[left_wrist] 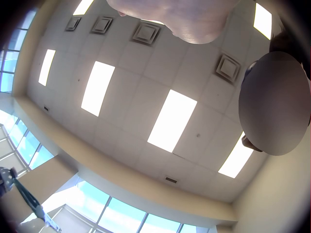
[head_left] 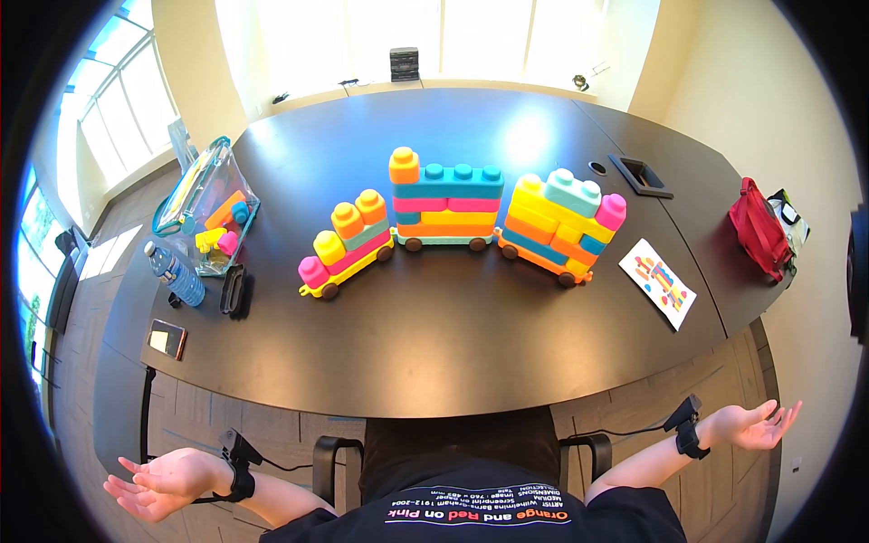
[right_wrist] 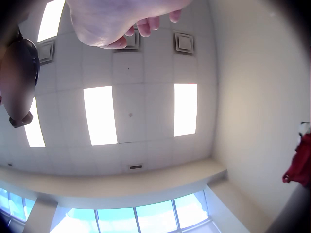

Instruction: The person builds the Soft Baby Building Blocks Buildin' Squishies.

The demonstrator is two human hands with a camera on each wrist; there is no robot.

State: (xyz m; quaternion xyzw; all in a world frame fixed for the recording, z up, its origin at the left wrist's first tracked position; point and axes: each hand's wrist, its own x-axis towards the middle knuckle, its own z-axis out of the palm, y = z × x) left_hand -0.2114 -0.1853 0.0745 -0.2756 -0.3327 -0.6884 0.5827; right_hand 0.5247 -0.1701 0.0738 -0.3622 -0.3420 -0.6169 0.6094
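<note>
Palm up and holding nothing, my left hand [head_left: 163,481] is out to the left, off the table's near edge. My right hand [head_left: 753,425] is likewise turned palm up at the right, with fingers spread and nothing in it. On the table, a train of toy building blocks stands in a curve: a low stepped wagon [head_left: 348,249] at the left, a taller wagon [head_left: 448,206] in the middle and another block wagon [head_left: 554,226] at the right. Both wrist views look up at the ceiling, with part of the left hand [left_wrist: 180,17] and right hand [right_wrist: 116,22] at the top.
A clear zip bag [head_left: 204,213] with several blocks stands at the left, near a water bottle [head_left: 175,271], a black case [head_left: 234,291] and a phone [head_left: 167,338]. A picture card [head_left: 659,283] lies at the right, with a red bag [head_left: 759,231] beyond it by the table edge.
</note>
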